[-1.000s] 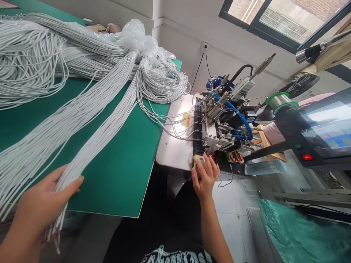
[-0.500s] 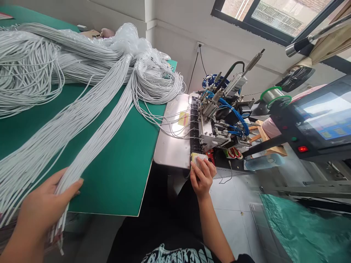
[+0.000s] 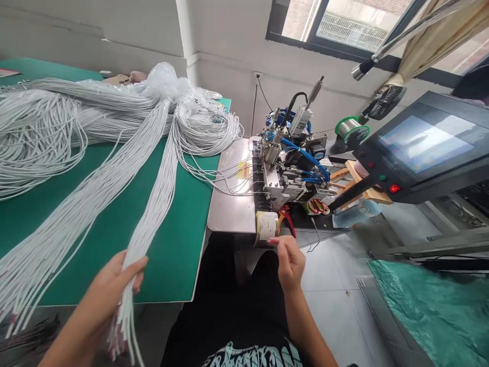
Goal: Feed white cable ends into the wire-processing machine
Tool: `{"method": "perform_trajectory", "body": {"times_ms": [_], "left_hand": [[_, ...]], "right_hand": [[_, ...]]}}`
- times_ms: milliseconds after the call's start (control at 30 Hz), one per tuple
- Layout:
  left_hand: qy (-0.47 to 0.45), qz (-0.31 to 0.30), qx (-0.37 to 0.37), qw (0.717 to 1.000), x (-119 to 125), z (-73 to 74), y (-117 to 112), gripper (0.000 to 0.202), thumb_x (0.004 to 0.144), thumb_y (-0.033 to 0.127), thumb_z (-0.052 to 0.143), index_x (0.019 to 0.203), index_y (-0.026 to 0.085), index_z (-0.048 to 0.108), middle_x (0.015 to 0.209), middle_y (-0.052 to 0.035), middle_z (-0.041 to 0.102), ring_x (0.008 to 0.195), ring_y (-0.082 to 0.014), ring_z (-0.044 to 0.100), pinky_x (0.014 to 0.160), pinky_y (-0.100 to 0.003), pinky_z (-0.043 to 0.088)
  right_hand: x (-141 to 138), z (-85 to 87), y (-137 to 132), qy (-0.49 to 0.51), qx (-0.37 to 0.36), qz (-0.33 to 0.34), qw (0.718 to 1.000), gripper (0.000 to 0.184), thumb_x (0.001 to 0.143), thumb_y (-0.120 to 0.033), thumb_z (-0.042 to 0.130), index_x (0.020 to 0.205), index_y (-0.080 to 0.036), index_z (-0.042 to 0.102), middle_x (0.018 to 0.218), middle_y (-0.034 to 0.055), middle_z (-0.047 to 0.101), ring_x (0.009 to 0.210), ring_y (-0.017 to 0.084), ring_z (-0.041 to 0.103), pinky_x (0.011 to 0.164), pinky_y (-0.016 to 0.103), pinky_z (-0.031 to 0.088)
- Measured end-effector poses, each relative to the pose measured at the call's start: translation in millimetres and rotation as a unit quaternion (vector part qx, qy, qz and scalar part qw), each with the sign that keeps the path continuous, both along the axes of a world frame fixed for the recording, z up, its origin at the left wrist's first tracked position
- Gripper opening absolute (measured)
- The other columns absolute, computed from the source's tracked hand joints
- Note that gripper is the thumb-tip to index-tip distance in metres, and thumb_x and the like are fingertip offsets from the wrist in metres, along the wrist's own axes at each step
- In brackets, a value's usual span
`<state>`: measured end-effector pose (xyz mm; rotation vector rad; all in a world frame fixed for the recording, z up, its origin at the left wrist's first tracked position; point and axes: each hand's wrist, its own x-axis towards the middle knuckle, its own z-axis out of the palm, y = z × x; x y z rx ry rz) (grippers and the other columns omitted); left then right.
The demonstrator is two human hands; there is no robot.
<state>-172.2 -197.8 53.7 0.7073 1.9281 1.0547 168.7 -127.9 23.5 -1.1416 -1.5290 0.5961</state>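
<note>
My left hand [image 3: 114, 283] is wrapped round a narrow bundle of white cables [image 3: 155, 199] near the front edge of the green table [image 3: 171, 270]. The cables' loose ends hang below it, some with reddish tips. A wider bundle of white cables [image 3: 95, 191] fans out to the left. My right hand [image 3: 291, 260] is closed, its fingers curled beside the labelled front end of a benchtop machine [image 3: 282, 163]; a small reddish tip shows at the fingers, and I cannot make out what they hold. Several white cables run from the coil [image 3: 210, 127] across the metal plate [image 3: 231, 209] into the machine.
Beside the machine lie red-handled pliers [image 3: 286, 219] and scissors [image 3: 317, 206]. A control screen [image 3: 428, 142] on an arm stands at right, near a wire spool [image 3: 351, 130] and a small fan [image 3: 387, 102]. More cable coils [image 3: 34, 132] cover the table's far left.
My left hand has moved right with its cable bundle. My right hand has drawn back from the machine's front end, and its fingers have curled in. The view has shifted.
</note>
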Motion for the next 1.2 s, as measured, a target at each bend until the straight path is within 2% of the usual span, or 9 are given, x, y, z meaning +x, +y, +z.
{"method": "perform_trajectory", "body": {"times_ms": [100, 200, 400, 500, 633, 700, 833, 1033, 1200], "left_hand": [[-0.189, -0.028, 0.024, 0.981, 32.9, 6.5, 4.5, 0.045, 0.057, 0.051, 0.076, 0.081, 0.021, 0.052, 0.051, 0.0078, 0.044, 0.042, -0.0079, 0.037, 0.041, -0.019, 0.033], [-0.288, -0.045, 0.057, 0.955, 61.2, 13.8, 9.2, 0.043, 0.059, 0.041, 0.078, 0.081, 0.019, 0.049, 0.058, 0.0078, 0.045, 0.043, -0.0049, 0.035, 0.04, -0.017, 0.033], [-0.298, -0.125, 0.063, 0.944, 91.1, 15.3, 5.9, 0.035, 0.068, 0.043, 0.073, 0.077, 0.015, 0.053, 0.062, 0.0012, 0.055, 0.05, -0.0093, 0.05, 0.046, -0.02, 0.044], [-0.24, -0.315, 0.038, 0.918, 82.0, 24.5, -1.8, 0.042, 0.08, 0.055, 0.057, 0.09, 0.014, 0.062, 0.082, -0.0083, 0.065, 0.072, -0.0209, 0.063, 0.068, -0.033, 0.053], [-0.114, -0.642, 0.012, 0.758, 42.6, 48.9, -3.6, 0.05, 0.088, 0.058, 0.041, 0.094, 0.017, 0.069, 0.096, -0.0095, 0.067, 0.093, -0.0245, 0.062, 0.089, -0.035, 0.047], [-0.014, -0.632, -0.004, 0.775, 19.1, 53.8, 4.1, 0.043, 0.088, 0.055, 0.044, 0.093, 0.019, 0.068, 0.092, -0.0069, 0.068, 0.085, -0.0218, 0.062, 0.08, -0.031, 0.049], [0.27, -0.388, 0.139, 0.87, -6.3, 38.4, 40.3, 0.042, 0.08, 0.051, 0.058, 0.11, 0.021, 0.059, 0.099, -0.0071, 0.066, 0.091, -0.0234, 0.061, 0.079, -0.032, 0.049], [0.52, -0.406, 0.373, 0.652, 39.1, 6.6, 110.0, 0.055, 0.081, 0.03, 0.056, 0.132, 0.017, 0.043, 0.138, -0.0144, 0.046, 0.128, -0.0286, 0.042, 0.105, -0.046, 0.032], [0.502, -0.466, 0.454, 0.57, 92.0, -1.9, 146.4, 0.033, 0.08, 0.025, 0.051, 0.112, 0.017, 0.059, 0.095, -0.0075, 0.07, 0.09, -0.0205, 0.065, 0.092, -0.036, 0.042]], "right_hand": [[-39.0, 13.4, -3.9, 0.089, -0.145, 0.163, 0.972, 0.025, 0.096, -0.033, 0.046, 0.1, -0.019, 0.067, 0.083, 0.0052, 0.067, 0.078, 0.019, 0.062, 0.075, 0.033, 0.049], [-94.6, 11.1, 6.8, 0.198, -0.293, 0.321, 0.878, 0.035, 0.09, -0.043, 0.055, 0.113, -0.017, 0.059, 0.09, 0.0062, 0.066, 0.07, 0.016, 0.063, 0.067, 0.028, 0.05], [-181.8, 10.6, 38.3, 0.354, -0.532, 0.388, 0.665, 0.028, 0.09, -0.039, 0.056, 0.09, -0.011, 0.056, 0.079, 0.0075, 0.063, 0.062, 0.015, 0.06, 0.06, 0.026, 0.051], [-188.0, 23.5, 39.1, 0.426, -0.543, 0.398, 0.604, 0.019, 0.092, -0.027, 0.054, 0.083, -0.011, 0.053, 0.08, 0.0101, 0.063, 0.059, 0.013, 0.058, 0.055, 0.022, 0.049], [-170.3, 31.7, 31.9, 0.444, -0.511, 0.377, 0.633, 0.011, 0.084, -0.013, 0.061, 0.077, -0.008, 0.054, 0.067, 0.0027, 0.057, 0.045, 0.005, 0.045, 0.041, 0.015, 0.037], [-157.3, 31.3, 29.2, 0.439, -0.483, 0.366, 0.664, 0.009, 0.081, -0.011, 0.062, 0.076, -0.008, 0.055, 0.068, 0.0033, 0.058, 0.045, 0.006, 0.045, 0.04, 0.016, 0.037], [-128.7, 32.2, 26.9, 0.417, -0.42, 0.345, 0.729, 0.008, 0.075, -0.013, 0.065, 0.079, -0.008, 0.06, 0.076, 0.0064, 0.065, 0.049, 0.008, 0.05, 0.043, 0.02, 0.044], [-98.1, 46.2, 12.8, 0.368, -0.331, 0.333, 0.802, 0.016, 0.072, -0.023, 0.068, 0.082, -0.011, 0.062, 0.076, 0.0037, 0.065, 0.055, 0.01, 0.055, 0.052, 0.022, 0.05], [-75.3, 51.1, -9.2, 0.237, -0.266, 0.311, 0.881, 0.03, 0.084, -0.044, 0.06, 0.091, -0.015, 0.06, 0.058, -0.0008, 0.06, 0.047, 0.013, 0.056, 0.04, 0.019, 0.042]]}}
